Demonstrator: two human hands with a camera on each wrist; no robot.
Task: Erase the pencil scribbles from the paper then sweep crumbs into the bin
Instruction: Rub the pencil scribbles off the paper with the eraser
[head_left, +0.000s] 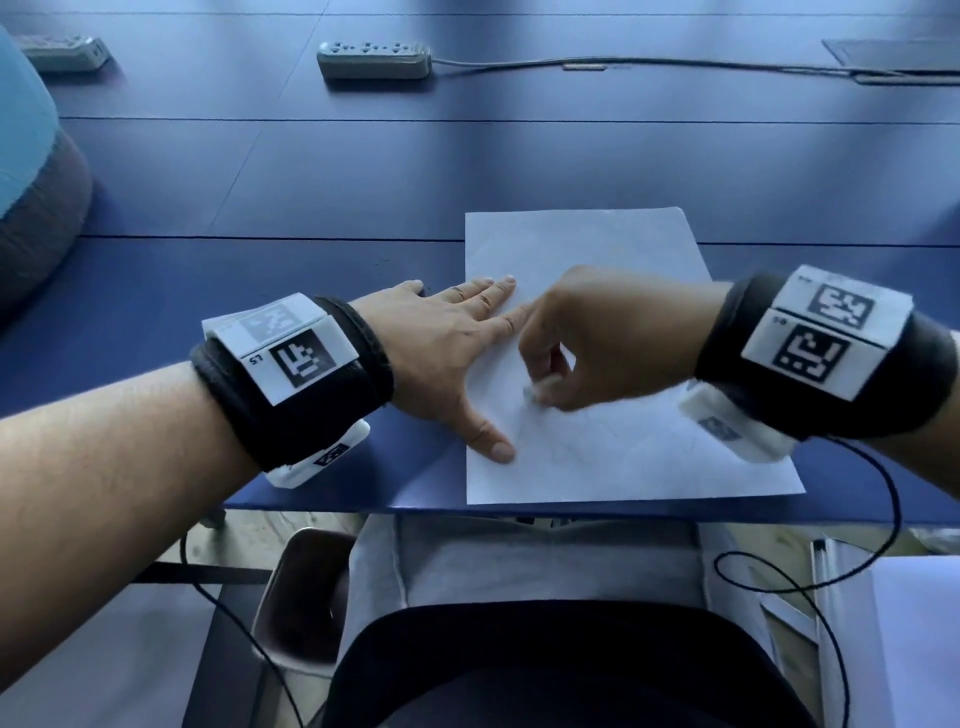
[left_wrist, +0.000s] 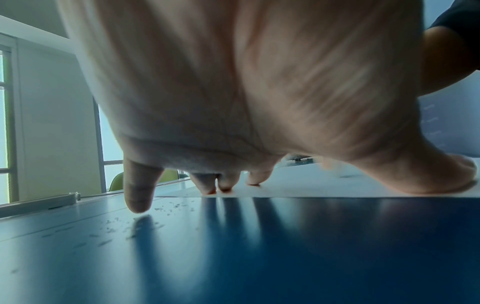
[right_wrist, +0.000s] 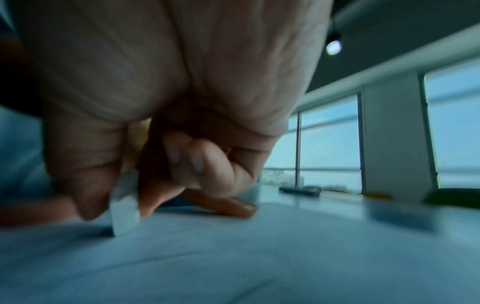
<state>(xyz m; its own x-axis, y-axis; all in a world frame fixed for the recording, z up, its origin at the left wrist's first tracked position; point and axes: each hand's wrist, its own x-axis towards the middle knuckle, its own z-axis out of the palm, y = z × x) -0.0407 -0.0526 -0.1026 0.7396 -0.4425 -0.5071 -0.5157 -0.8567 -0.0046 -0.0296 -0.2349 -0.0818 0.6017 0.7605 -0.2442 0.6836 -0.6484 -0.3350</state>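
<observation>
Blue tabletop (head_left: 311, 171) stretches away from me, with a grey power strip (head_left: 374, 61) at twelve o'clock and the white paper (head_left: 597, 249) just ahead at the near edge. My left hand (head_left: 441, 343) lies flat with fingers spread and straight, pressing the sheet's nine o'clock edge, little finger off on the table. My right hand (head_left: 608, 338) curls round a small white eraser (head_left: 531, 392), pinched between thumb and fingertips, its end on the paper.

Only the left wrist view shows the grey crumbs (left_wrist: 145, 222) scattered on the table beside my little finger. The right wrist view shows the eraser (right_wrist: 124, 207) touching the sheet, though blurred. Pencil scribbles (head_left: 571, 436) are faint, hard to trace, at the paper's six o'clock part. My left wristband (head_left: 291, 358) tag reads "L5"; the right tag's small print is illegible.
</observation>
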